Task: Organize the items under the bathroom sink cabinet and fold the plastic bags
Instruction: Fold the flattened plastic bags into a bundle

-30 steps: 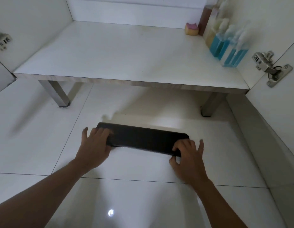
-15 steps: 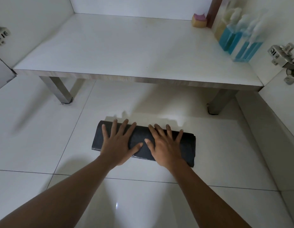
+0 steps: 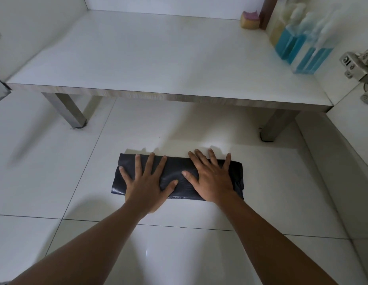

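A black plastic bag [image 3: 177,169], folded into a flat strip, lies on the white floor tiles in front of the cabinet. My left hand [image 3: 147,182] presses flat on its left half with fingers spread. My right hand [image 3: 212,177] presses flat on its right half, fingers spread too, with the fingertips reaching the bag's far edge. Both thumbs point toward each other near the bag's middle.
The white cabinet shelf [image 3: 158,58] stands on metal legs [image 3: 70,112] just beyond the bag. Blue spray bottles [image 3: 302,48] and a small sponge [image 3: 250,20] sit at its back right. An open cabinet door with a metal hinge [image 3: 358,68] is on the right.
A second ago both hands held the bag's ends as they folded it over. Then they moved onto the bag with flat palms, and the right hand has since slid outward to the right.
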The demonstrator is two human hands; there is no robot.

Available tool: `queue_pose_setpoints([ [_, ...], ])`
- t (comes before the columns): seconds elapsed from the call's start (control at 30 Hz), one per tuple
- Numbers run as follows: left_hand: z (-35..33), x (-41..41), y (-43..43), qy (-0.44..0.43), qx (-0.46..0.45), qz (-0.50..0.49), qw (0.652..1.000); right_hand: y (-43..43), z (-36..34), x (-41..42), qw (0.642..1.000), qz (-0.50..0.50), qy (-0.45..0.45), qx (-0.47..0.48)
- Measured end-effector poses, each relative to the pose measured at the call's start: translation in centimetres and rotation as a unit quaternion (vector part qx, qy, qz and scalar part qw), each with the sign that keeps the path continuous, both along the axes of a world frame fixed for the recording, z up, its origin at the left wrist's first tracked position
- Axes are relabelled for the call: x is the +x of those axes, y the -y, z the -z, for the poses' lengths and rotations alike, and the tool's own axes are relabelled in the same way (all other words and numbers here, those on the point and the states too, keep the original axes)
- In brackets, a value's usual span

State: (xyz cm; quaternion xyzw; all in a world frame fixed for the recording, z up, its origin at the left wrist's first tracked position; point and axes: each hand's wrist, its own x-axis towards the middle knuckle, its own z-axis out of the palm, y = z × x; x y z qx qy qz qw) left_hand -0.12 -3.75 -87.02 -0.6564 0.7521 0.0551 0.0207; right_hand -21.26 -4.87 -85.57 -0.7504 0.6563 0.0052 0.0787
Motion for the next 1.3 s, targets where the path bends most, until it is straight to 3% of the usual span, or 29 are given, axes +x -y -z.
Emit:
queue_pose_setpoints([
  [0.13, -0.9, 0.0, 0.6, -0.017, 0.040, 0.001, 0.999, 0.2, -0.5, -0.6, 0.999, -0.001, 0.032, -0.007],
  [0.23, -2.3, 1.1, 1.4, -0.082, 0.009, -0.036, 0.996, -0.6, -1.6, -2.5, 0.987, 0.091, 0.098, -0.084],
  [0.3, -3.0, 2.7, 2.4, -0.109, -0.009, -0.098, 0.989, -1.4, -2.3, -4.3, 0.957, 0.216, 0.168, -0.096],
  [0.4, -4.2, 5.1, 3.4, -0.145, 0.037, -0.207, 0.967, -2.4, -3.1, -6.6, 0.899, 0.364, 0.243, 0.001],
  [0.5, -4.7, 6.7, 4.0, -0.169, 0.080, -0.229, 0.955, -2.8, -3.9, -6.8, 0.871, 0.382, 0.302, 0.066],
  [0.63, -5.6, 7.1, 4.0, -0.288, 0.108, -0.255, 0.917, -2.3, -4.0, -6.1, 0.815, 0.400, 0.409, 0.089],
  [0.77, -6.2, 7.3, 3.6, -0.333, 0.131, -0.277, 0.892, -1.7, -4.6, -5.7, 0.774, 0.413, 0.464, 0.121],
  [1.0, -6.1, 8.8, 3.5, -0.313, 0.144, -0.292, 0.892, -2.0, -6.1, -4.1, 0.803, 0.306, 0.512, 0.008],
  [1.1, -5.7, 9.3, 3.1, -0.301, 0.113, -0.306, 0.896, -1.9, -7.5, -3.1, 0.838, 0.224, 0.495, -0.043],
  [1.17, -5.7, 9.5, 2.4, -0.354, 0.093, -0.327, 0.871, -1.4, -9.2, -1.9, 0.861, 0.167, 0.474, -0.084],
  [1.3, -5.3, 10.4, 1.5, -0.469, 0.046, -0.403, 0.785, 0.8, -13.9, 1.4, 0.872, 0.051, 0.467, -0.134],
])
